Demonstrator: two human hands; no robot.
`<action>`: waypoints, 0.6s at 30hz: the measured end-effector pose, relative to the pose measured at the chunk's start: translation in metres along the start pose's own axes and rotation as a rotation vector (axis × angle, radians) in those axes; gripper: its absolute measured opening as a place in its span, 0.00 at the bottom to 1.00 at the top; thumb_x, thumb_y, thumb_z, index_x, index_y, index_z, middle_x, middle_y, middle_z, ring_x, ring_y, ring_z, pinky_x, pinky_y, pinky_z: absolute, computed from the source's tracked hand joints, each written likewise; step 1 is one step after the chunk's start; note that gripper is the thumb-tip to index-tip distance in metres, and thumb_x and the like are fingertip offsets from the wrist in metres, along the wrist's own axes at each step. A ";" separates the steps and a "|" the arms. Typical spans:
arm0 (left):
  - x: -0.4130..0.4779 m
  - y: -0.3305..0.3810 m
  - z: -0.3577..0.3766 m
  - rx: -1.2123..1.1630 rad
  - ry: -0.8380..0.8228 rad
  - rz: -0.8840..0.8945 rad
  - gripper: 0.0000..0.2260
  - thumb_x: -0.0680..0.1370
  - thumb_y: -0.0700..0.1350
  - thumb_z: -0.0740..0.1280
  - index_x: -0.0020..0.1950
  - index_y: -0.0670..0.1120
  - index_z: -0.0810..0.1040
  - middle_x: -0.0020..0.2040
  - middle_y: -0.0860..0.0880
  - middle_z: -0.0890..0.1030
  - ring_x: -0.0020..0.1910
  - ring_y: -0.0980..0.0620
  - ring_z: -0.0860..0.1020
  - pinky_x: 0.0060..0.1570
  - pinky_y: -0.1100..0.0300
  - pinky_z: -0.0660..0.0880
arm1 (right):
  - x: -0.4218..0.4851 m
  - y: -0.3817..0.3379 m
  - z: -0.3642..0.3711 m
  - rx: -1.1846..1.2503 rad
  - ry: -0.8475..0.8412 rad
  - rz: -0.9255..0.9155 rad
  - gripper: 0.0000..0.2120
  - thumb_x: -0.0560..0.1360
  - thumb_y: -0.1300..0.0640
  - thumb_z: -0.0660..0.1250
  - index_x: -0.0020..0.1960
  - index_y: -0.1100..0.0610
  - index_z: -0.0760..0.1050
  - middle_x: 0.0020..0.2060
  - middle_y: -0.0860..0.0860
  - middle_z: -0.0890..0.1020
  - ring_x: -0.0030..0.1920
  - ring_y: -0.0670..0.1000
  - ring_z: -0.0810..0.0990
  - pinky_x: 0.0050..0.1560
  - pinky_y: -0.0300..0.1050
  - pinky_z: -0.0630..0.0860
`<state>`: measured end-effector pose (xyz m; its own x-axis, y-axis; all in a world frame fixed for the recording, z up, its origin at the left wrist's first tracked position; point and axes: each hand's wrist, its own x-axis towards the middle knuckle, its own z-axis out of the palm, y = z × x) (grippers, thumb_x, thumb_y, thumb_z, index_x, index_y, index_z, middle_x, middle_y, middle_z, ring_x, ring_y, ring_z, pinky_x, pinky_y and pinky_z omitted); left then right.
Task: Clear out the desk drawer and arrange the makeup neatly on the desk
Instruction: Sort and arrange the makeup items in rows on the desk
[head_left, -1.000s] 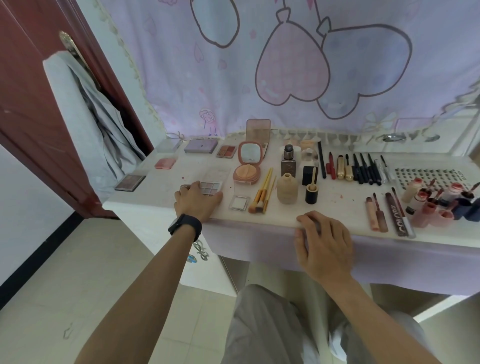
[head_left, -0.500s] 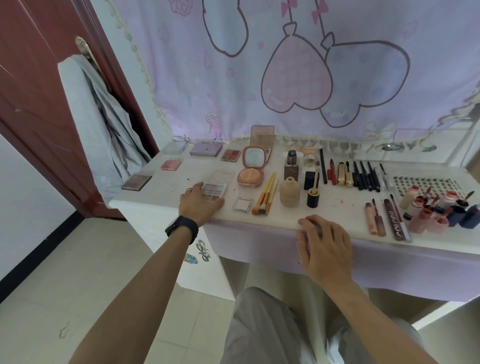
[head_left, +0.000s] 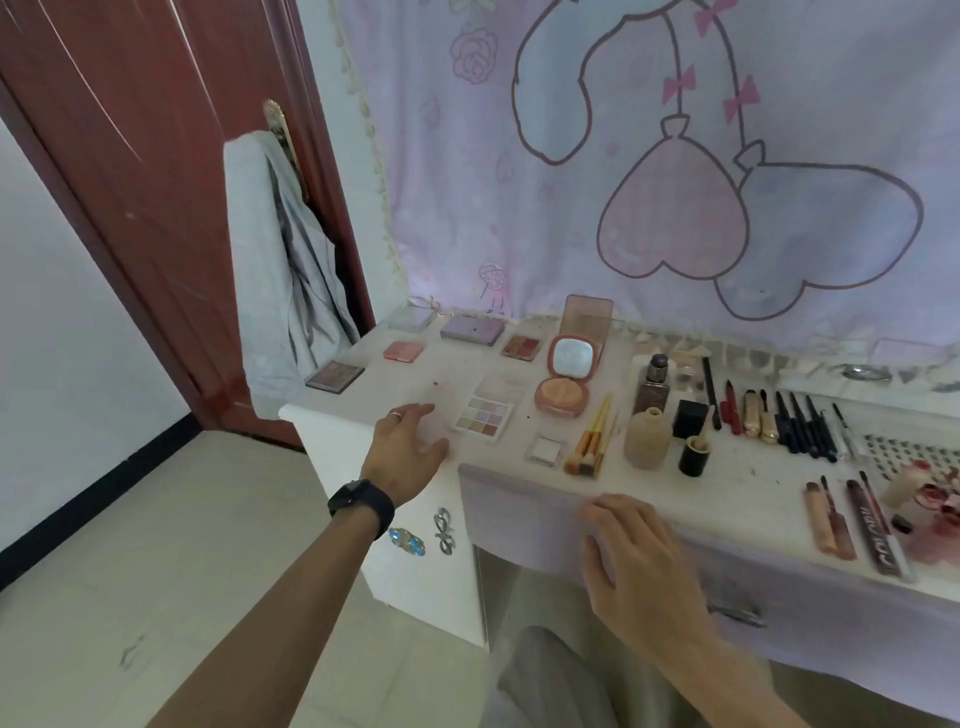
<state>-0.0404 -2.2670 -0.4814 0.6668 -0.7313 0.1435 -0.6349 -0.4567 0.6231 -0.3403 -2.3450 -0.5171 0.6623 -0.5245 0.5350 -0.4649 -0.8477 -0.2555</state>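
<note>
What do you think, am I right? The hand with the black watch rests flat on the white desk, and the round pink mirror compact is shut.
Not quite. The round pink mirror compact is open, lid up and mirror showing, as the head view shows. The left hand with the black watch does rest flat on the white desk.

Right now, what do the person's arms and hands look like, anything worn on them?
Both forearms are bare, no sleeves in view. The left hand has a black watch at the wrist and a ring on one finger. The right hand wears nothing visible.
</note>
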 end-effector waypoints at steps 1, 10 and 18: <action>0.001 -0.009 -0.006 0.004 0.016 -0.017 0.24 0.78 0.48 0.70 0.73 0.50 0.70 0.72 0.46 0.70 0.72 0.46 0.65 0.68 0.55 0.66 | 0.008 -0.012 0.006 0.026 -0.047 -0.018 0.13 0.76 0.56 0.71 0.59 0.54 0.80 0.57 0.49 0.82 0.59 0.51 0.80 0.62 0.47 0.78; 0.049 -0.076 -0.075 0.137 0.109 -0.219 0.26 0.77 0.51 0.69 0.74 0.47 0.70 0.72 0.41 0.69 0.72 0.40 0.64 0.71 0.49 0.63 | 0.122 -0.121 0.090 0.157 -0.303 -0.241 0.25 0.81 0.55 0.59 0.77 0.57 0.65 0.77 0.52 0.66 0.78 0.53 0.61 0.77 0.47 0.60; 0.096 -0.113 -0.085 0.202 0.069 -0.298 0.33 0.76 0.62 0.68 0.77 0.54 0.64 0.77 0.41 0.61 0.77 0.40 0.58 0.74 0.47 0.59 | 0.185 -0.142 0.159 -0.027 -0.425 -0.326 0.33 0.83 0.55 0.56 0.82 0.58 0.44 0.82 0.53 0.46 0.82 0.53 0.43 0.79 0.50 0.40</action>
<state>0.1281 -2.2427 -0.4730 0.8545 -0.5183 0.0349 -0.4688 -0.7404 0.4817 -0.0583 -2.3341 -0.5093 0.9519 -0.2248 0.2083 -0.2064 -0.9726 -0.1066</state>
